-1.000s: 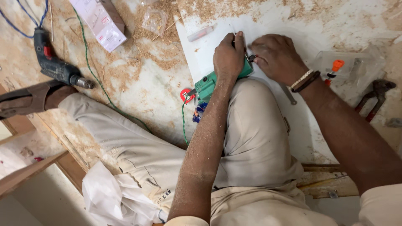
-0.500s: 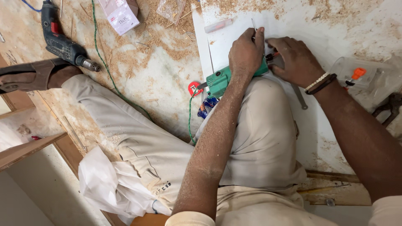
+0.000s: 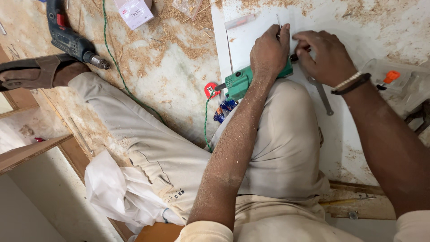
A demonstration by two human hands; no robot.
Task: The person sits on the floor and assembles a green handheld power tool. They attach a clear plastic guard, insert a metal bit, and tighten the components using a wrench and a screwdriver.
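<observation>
My left hand (image 3: pixel 268 49) is wrapped over the body of a green power drill (image 3: pixel 238 83) that lies on a white board (image 3: pixel 358 27) against my knee. At the drill's front end, the fingers of my right hand (image 3: pixel 324 56) pinch the dark chuck (image 3: pixel 294 57). That wrist wears a beaded bracelet and a dark band. A thin metal pin (image 3: pixel 277 20) sticks out just above my left fingers. Sawdust coats my left forearm. A flat metal key (image 3: pixel 323 96) lies on the board below my right hand.
A dark second drill (image 3: pixel 67 38) and a green cord (image 3: pixel 112 58) lie on the sawdust-covered floor at upper left, near my sandalled foot (image 3: pixel 31 74). A pink-and-white box (image 3: pixel 134 11) sits at the top. A clear case (image 3: pixel 394 78) holding an orange part sits right. A white plastic bag (image 3: pixel 121 188) is bottom left.
The view has swung, so everything has drifted right in the frame. Both hands stay on the green drill, and my right fingers have shifted slightly at the chuck.
</observation>
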